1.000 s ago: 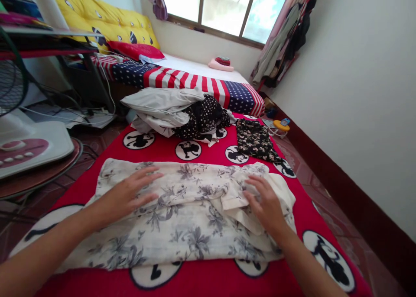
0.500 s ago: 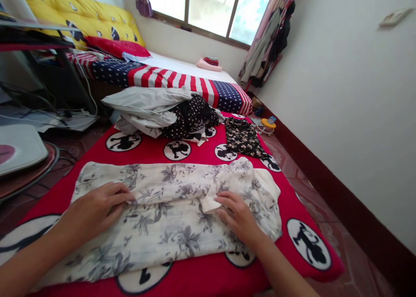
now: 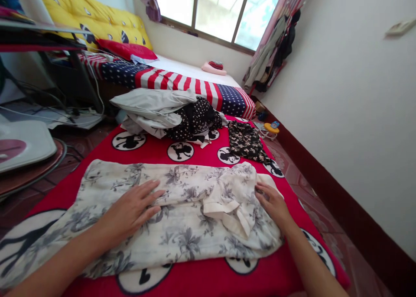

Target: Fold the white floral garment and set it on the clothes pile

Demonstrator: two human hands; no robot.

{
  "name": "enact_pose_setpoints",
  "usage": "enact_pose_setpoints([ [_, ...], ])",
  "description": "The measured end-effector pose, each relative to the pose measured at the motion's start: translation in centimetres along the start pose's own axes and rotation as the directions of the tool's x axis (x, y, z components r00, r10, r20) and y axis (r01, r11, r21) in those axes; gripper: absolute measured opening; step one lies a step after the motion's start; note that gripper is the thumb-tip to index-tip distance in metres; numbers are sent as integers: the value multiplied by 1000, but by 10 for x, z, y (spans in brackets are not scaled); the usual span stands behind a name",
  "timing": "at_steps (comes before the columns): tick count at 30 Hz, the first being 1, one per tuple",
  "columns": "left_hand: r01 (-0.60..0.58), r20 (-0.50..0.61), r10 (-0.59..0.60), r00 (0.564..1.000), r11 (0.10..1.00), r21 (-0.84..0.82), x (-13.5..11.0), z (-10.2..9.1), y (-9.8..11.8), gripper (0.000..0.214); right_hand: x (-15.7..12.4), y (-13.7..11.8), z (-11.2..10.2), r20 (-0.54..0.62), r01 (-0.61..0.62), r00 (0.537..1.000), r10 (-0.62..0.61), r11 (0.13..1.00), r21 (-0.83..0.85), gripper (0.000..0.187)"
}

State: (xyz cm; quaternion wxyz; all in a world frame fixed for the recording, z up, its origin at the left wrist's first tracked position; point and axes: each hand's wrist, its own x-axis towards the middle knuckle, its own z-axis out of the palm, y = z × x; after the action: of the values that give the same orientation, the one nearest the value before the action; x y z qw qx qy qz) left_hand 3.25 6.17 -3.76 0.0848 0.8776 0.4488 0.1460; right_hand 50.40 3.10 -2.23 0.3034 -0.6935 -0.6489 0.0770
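A cream garment with a grey flower print (image 3: 182, 227) lies spread across a red blanket with round black-and-white cartoon patches (image 3: 191, 275). My left hand (image 3: 131, 210) rests flat on its middle, fingers stretched out and apart. My right hand (image 3: 273, 204) lies at the garment's right end, fingers extended on the cloth near a folded cream collar or cuff (image 3: 227, 210). Neither hand grips anything.
Behind the garment sits a heap of grey and black dotted clothes (image 3: 169, 113), with a dark floral piece (image 3: 247, 143) to its right. A flag-patterned mattress (image 3: 195, 82), yellow cushion (image 3: 94, 20), fan base (image 3: 22, 145), cables and a white wall (image 3: 351, 93) ring the blanket.
My right hand slid outward to the garment's right end. My left hand opened flat and moved toward the middle. The collar fold now lies uncovered between the hands.
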Motion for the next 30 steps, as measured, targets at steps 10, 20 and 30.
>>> enact_pose_setpoints([
  [10, 99, 4, -100, 995, 980, -173, 50, -17, 11, 54, 90, -16, 21, -130, -140, 982, 134, 990, -36, 51],
  [20, 120, -5, -120, 993, 991, 61, 47, 25, -19, 56, 93, 7, 38, -59, -162, 986, 154, 971, -178, 18],
  [30, 188, -32, -186, 982, 981, 45, 31, 11, -3, 50, 2, -125, 70, 46, 555, 831, -554, 827, -89, 41],
])
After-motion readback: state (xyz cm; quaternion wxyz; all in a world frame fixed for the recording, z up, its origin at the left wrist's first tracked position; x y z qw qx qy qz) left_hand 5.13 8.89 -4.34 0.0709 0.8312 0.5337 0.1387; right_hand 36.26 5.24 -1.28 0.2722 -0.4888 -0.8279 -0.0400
